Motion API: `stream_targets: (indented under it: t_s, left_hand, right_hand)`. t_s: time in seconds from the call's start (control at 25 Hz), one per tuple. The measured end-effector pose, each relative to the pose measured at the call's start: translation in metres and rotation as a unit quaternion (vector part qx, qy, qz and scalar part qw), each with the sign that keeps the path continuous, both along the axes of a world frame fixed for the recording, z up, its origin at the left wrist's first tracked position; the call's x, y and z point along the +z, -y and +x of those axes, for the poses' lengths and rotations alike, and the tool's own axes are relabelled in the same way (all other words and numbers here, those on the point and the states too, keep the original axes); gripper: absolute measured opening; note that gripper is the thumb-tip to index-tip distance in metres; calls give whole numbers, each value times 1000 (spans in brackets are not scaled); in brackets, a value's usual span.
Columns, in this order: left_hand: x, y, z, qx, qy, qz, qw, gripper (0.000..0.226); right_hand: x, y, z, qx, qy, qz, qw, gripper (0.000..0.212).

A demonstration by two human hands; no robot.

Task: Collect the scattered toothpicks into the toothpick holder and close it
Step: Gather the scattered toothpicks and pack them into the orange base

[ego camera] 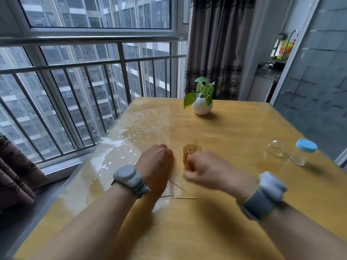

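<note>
We see the right hand (204, 172), blurred, with its fingers curled tight round a thick bundle of toothpicks (190, 150) whose tips fan upward just above the knuckles. The left hand (155, 164) sits just beside it, knuckles up and fingers tucked under against the table (234, 212); we cannot tell whether it has hold of anything. Between the two wrists a few loose toothpicks (181, 184) lie flat on the wood. Each wrist carries a grey band (129, 178). Well off to the right, near the table's edge, lies the clear toothpick holder (275, 150), and touching it a clear piece with a blue lid (306, 145). At the far side stands a small plant in a white pot (202, 107).
</note>
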State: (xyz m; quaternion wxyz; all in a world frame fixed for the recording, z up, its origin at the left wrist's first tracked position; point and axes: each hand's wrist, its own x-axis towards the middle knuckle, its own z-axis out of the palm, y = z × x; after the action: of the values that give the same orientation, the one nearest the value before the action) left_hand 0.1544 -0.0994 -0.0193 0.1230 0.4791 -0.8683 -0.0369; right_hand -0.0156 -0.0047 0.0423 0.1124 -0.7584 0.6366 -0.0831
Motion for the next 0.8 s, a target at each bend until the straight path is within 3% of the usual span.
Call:
stream_targets:
  t_s: [0.08, 0.44, 0.68, 0.8]
  left_hand:
    - [2, 0, -1, 15, 0, -9, 1000, 19]
    - [11, -24, 11, 23, 128, -28, 991, 22]
    - [32, -46, 28, -2, 46, 62, 997, 21]
    - [36, -58, 29, -41, 66, 85, 993, 21]
  right_hand:
    - [-20, -3, 25, 1, -42, 59, 997, 24]
    - [-24, 22, 42, 4, -86, 95, 992, 28]
    - [-30, 16, 38, 11, -36, 101, 994, 23]
    - [-12, 12, 17, -8, 98, 58, 994, 20]
